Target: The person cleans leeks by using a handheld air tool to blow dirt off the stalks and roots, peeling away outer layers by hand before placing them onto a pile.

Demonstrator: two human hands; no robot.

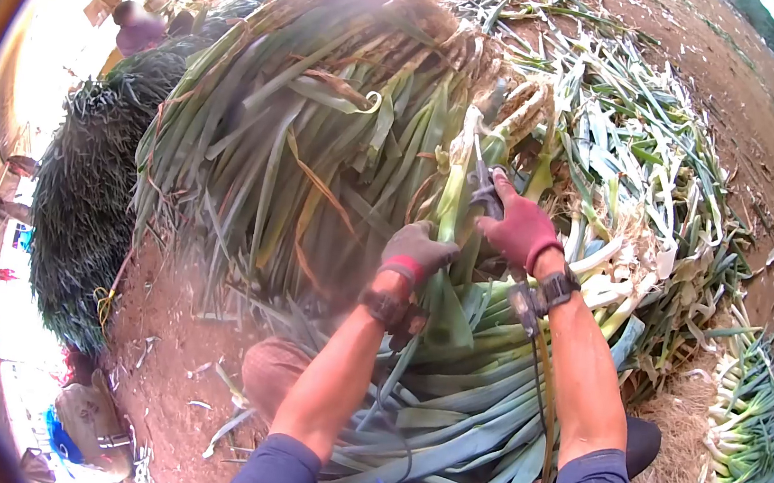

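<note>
My left hand (419, 247), in a dark glove with a red cuff, is closed around the stem of a leek (456, 178). The leek stands upright with its pale root end up, its green leaves hanging below the hand. My right hand (520, 230), in a red glove, grips a pair of shears (484, 188) with grey handles. Their narrow blade points up beside the leek's pale end. Trimmed leeks (477, 376) lie across my lap and under my forearms, leaves toward the lower left.
A big heap of untrimmed leeks (323, 129) rises in front of me. Cut leaves and scraps (648, 128) cover the right side. A row of cleaned leeks (741, 444) lies at far right. Another person (139, 30) is at upper left, near a dark green stack (86, 198).
</note>
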